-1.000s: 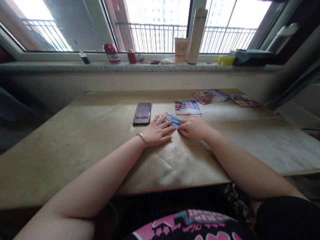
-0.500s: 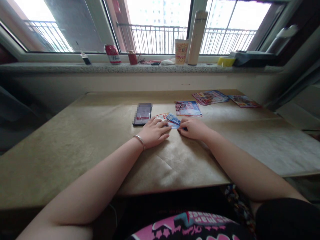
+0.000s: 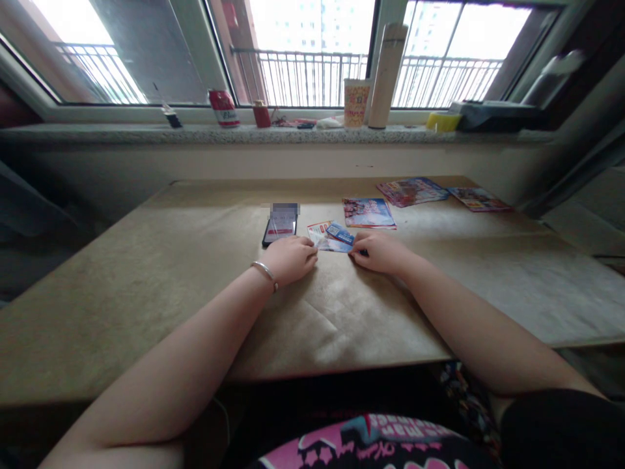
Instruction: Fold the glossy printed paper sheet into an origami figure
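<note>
A small printed leaflet point(image 3: 332, 236), blue on one side and white with red on the other, lies on the table with a QR code showing. Its lower right corner is pinched between the thumb and fingers of my right hand point(image 3: 375, 251). At its lower left corner, my left hand point(image 3: 290, 258) has its fingers curled together on the edge; the hand partly hides that corner. A phone point(image 3: 282, 225) with a lit screen lies just beyond my left hand. Behind the leaflet sits a small stack of blue and red printed flyers point(image 3: 368, 213).
More flyers lie in a fanned pile point(image 3: 413, 191) and another stack point(image 3: 478, 198) at the back right of the table point(image 3: 146, 280). Along the windowsill point(image 3: 195, 135) stand a red can point(image 3: 223, 108), a paper cup point(image 3: 356, 102), a tall cylinder point(image 3: 388, 75) and yellow tape point(image 3: 443, 122).
My left hand has drawn back left from lying flat over the leaflet, and its fingers have curled at the corner. More of the leaflet shows. My right hand keeps its pinch.
</note>
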A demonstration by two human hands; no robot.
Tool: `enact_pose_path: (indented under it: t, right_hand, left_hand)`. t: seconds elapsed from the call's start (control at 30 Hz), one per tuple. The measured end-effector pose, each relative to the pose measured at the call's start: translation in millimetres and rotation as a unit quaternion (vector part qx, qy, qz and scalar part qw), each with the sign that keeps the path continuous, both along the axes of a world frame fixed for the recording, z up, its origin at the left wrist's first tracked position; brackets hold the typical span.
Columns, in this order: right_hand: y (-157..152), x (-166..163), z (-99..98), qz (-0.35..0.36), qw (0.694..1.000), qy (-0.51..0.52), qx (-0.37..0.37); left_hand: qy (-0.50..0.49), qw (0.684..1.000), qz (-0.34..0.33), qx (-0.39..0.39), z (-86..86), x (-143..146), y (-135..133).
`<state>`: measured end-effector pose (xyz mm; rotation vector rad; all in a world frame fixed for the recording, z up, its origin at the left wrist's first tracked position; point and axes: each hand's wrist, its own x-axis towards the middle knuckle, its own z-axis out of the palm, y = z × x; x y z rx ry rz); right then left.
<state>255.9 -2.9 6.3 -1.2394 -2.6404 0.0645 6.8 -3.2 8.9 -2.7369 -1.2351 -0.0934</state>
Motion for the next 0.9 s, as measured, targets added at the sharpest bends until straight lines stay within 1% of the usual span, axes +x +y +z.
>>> enact_pose_path:
  t: [0.13,0.3,0.53,0.6,0.73,0.9]
  right_hand:
    - [-2,0,1.7,-0.006,1.0,-0.021,0.015]
    - [-1,4,3.1,-0.028,0.996,-0.068,0.057]
    - [4,3,-0.6,-0.009,0.997,-0.052,0.062]
    - [3,0,-0.9,-0.012,0.996,-0.055,0.066]
    - [0,-6,-0.1,-0.022,0.992,-0.073,0.095]
    - [-2,-10,-1.2,-0.032,0.989,-0.081,0.116]
  left_hand:
    - [-0.011,0.999,-0.036,0.037,0.7,0,-1]
    - [-0.048,0.995,-0.07,0.043,-4.8,6,-4]
    - [-0.086,0.994,-0.057,0.029,-14.6,20,-6]
    - [-0.092,0.993,-0.062,0.028,-15.4,20,-4]
    - [-0.111,0.991,-0.071,0.035,-16.1,18,-1]
    - [-0.126,0.99,-0.054,0.041,-17.0,21,0]
